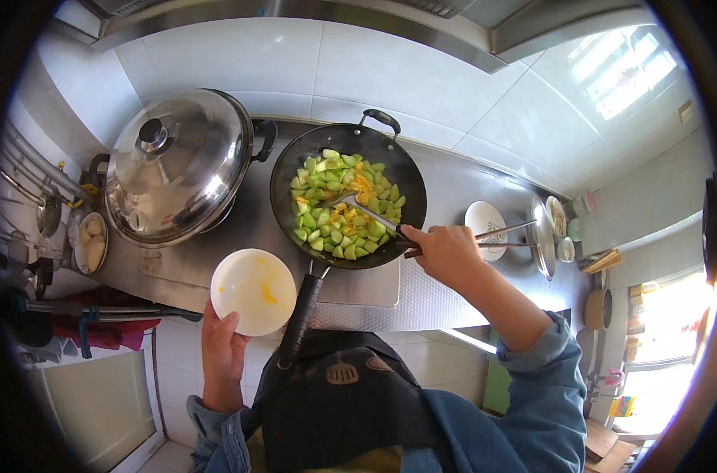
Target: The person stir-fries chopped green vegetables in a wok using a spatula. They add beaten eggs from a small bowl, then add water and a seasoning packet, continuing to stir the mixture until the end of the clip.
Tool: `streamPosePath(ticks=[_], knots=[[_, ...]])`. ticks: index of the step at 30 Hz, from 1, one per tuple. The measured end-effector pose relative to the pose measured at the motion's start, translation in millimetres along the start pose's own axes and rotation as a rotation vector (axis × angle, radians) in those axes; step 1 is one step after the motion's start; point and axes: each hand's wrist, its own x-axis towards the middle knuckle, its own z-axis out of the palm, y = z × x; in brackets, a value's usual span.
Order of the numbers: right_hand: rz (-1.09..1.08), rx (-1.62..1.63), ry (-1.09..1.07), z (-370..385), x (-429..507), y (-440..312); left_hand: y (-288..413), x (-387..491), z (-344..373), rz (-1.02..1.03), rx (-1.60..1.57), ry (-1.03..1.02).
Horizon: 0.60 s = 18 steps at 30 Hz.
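My left hand [223, 340] holds a white bowl [255, 292] with yellow smears inside, tilted beside the wok's handle. A black wok [405, 171] on the stove holds chopped green vegetable pieces [323, 222] mixed with yellow scrambled egg [363, 189]. Closed around the dark handle of a metal spatula [376, 219], my right hand [450, 251] is over the wok's right rim. The spatula's blade rests among the food. A pair of chopsticks [506, 229] is also in that hand, lying crosswise and pointing right.
Left of the wok stands a large pot with a domed steel lid [181, 171]. A white plate [485, 216], a metal lid [541, 236] and small dishes [556, 216] are on the right counter. The wok's long black handle [302, 313] points towards me. At far left is a bowl of pale food [92, 242].
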Motion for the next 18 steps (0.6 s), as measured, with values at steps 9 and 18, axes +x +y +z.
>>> streamPosePath(ticks=[9, 18], knots=[[0.117, 0.067, 0.125, -4.9, 7.9, 34.2, -4.5, 0.3, -3.0, 0.002, -0.028, -0.037], [0.084, 0.065, 0.157, -21.3, -3.0, 43.4, -3.1, -2.3, -1.9, 0.012, -0.030, -0.027]])
